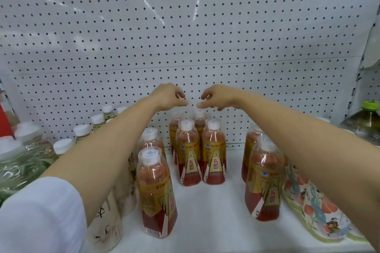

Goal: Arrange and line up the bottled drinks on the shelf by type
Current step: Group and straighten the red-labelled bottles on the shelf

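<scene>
overhead, both hands reach to 12 o'clock above the back pair of red drink bottles. left hand [168,96] fingers curled, tips just over the left rear bottle [174,123]; cannot tell if it pinches the cap. right hand [218,96] fingers loosely curled, thumb out, just above the right rear bottle [199,118], apart from it. two more red bottles [188,154] stand in front on the white shelf [211,222]. red bottles at 7 o'clock [157,195] and 4 o'clock [265,181]. white-capped clear bottles [82,131] line 9 o'clock. pegboard [185,37] behind.
</scene>
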### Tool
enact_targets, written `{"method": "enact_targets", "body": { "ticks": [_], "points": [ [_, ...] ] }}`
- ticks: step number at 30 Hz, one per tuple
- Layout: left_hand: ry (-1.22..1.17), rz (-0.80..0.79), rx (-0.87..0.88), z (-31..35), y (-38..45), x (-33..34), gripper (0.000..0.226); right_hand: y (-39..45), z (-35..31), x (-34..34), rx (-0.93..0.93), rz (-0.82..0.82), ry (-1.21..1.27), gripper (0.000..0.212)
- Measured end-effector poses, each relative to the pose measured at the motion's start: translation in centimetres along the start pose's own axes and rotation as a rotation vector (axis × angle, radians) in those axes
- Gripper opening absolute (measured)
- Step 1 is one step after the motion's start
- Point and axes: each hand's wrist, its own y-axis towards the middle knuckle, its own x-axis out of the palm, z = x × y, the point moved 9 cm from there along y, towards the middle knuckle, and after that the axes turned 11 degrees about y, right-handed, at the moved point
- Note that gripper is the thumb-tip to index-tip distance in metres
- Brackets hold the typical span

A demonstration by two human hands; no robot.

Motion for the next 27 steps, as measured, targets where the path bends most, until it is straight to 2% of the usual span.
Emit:
{"method": "enact_targets", "body": {
  "ticks": [1,3,5,7,11,14,17,21,25,27],
  "points": [
    [0.069,-0.015,-0.030,-0.6,0.6,0.2,0.048,0.7,0.0,0.5,0.012,-0.027,-0.048,0.064],
    [0.182,-0.185,-0.071,-1.7,1.4,2.5,0.058,2.0,0.4,2.3,0.047,-0.129,-0.168,0.066],
    [0.190,-0.323,-0.099,-2.5,1.6,4.7,0.065,2.8,0.6,3.9,0.060,-0.197,-0.254,0.067],
    [0.166,-0.328,-0.117,-2.8,2.2,5.7,0.063,3.6,0.7,4.4,0.054,-0.186,-0.301,0.065],
    [0.212,-0.236,-0.101,-2.6,2.8,5.6,0.047,4.2,1.0,4.3,0.078,-0.128,-0.224,0.061],
    [0.199,-0.172,-0.086,-2.4,2.4,4.6,0.052,3.8,1.2,3.5,0.075,-0.038,-0.137,0.061],
    [0.067,-0.035,-0.123,-2.8,1.6,0.5,0.058,2.8,0.7,0.1,0.043,0.126,0.037,0.062],
    [-0.244,0.157,-0.141,-3.7,-0.1,-6.7,0.069,0.1,-2.7,-6.3,-0.090,0.332,0.359,0.060],
    [-0.488,0.365,-0.097,-3.5,-2.2,-12.6,0.061,-3.4,-6.9,-11.4,-0.274,0.524,0.586,0.045],
    [-0.549,0.446,-0.072,-3.3,-3.4,-14.9,0.057,-5.1,-8.5,-12.7,-0.327,0.571,0.660,0.045]
  ]
}}
